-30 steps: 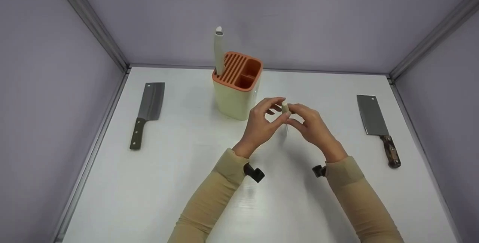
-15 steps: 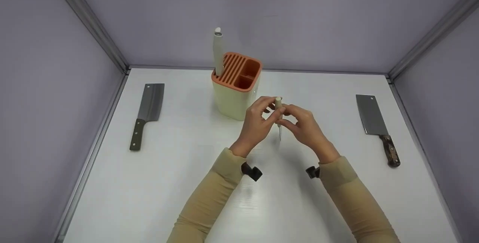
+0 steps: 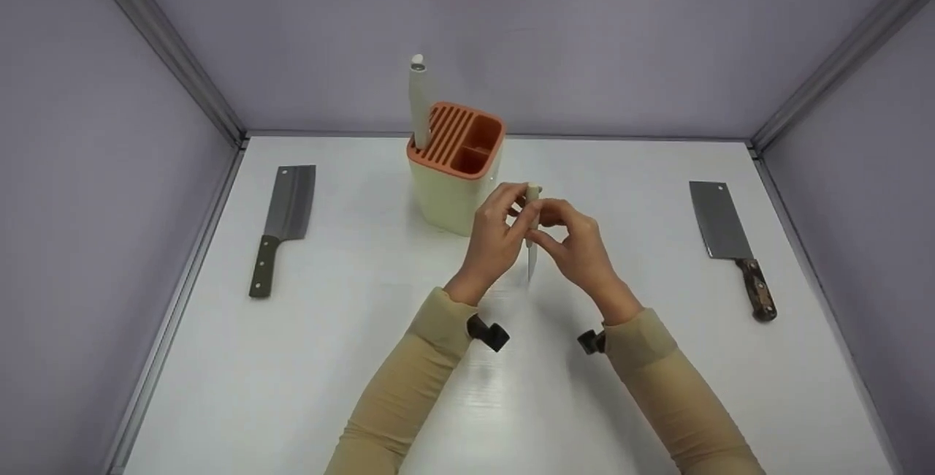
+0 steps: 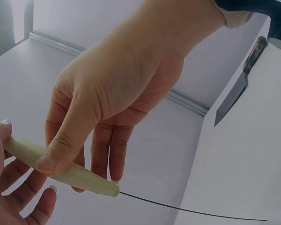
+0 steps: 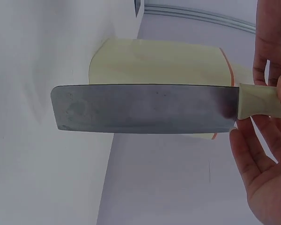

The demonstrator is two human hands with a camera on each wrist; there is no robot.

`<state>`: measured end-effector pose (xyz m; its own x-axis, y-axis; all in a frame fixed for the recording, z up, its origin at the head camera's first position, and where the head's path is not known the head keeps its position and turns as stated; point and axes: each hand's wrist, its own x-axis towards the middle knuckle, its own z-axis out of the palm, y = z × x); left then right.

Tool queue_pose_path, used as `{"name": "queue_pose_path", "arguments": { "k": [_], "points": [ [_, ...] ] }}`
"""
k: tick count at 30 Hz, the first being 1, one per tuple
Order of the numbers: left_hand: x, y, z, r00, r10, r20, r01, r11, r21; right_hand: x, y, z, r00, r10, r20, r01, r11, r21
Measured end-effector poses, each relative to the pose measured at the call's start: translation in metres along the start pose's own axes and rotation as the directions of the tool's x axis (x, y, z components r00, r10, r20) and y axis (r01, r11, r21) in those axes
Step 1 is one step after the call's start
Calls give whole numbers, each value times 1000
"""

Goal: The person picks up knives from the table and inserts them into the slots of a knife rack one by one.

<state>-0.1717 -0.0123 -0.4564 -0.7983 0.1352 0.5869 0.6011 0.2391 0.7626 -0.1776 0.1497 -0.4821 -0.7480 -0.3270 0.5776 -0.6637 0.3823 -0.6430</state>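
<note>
Both hands hold a cleaver [image 5: 145,108] with a cream handle and a broad, square-tipped blade. Its blade points down above the table, seen edge-on in the head view. My left hand [image 3: 493,245] grips the upper part of the handle, thumb across it. Lower on the handle, my right hand [image 3: 579,248] pinches with thumb and fingers. In the left wrist view the right thumb presses along the handle [image 4: 77,176]. Just behind and left of the hands stands a cream knife block [image 3: 444,201] with an orange slotted top. A pale handle [image 3: 418,109] sticks up from its left slots.
A cleaver with a dark green handle [image 3: 263,267] lies at the left of the white table [image 3: 350,343]. Another cleaver [image 3: 719,219], with a mottled brown handle, lies at the right. Grey walls [image 3: 584,44] enclose the back and sides.
Both hands have moved left with the cleaver, closer to the knife block. More of its blade now shows below the hands. The block and the other cleavers stay put on the table.
</note>
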Motion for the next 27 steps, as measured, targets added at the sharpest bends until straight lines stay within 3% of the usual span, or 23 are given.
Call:
{"name": "queue_pose_path", "arguments": {
  "k": [6, 14, 21, 27],
  "points": [
    [0, -1, -4, 1000, 5, -9, -5, 1000, -17, -2, -5, 9, 996, 32, -79, -29, 999, 36],
    [1, -1, -13, 999, 26, -45, -30, 995, -90, -3, -6, 9, 997, -1, -73, 7, 997, 83],
    [5, -1, -28, 997, -5, -76, -9, 983, -185, -9, -1, 5, 990, 138, 0, -138, 986, 95],
    [10, 0, -44, 993, -34, -112, 12, 982, -186, -5, -20, -2, 976, 207, 73, -215, 969, 119]
  ]
}}
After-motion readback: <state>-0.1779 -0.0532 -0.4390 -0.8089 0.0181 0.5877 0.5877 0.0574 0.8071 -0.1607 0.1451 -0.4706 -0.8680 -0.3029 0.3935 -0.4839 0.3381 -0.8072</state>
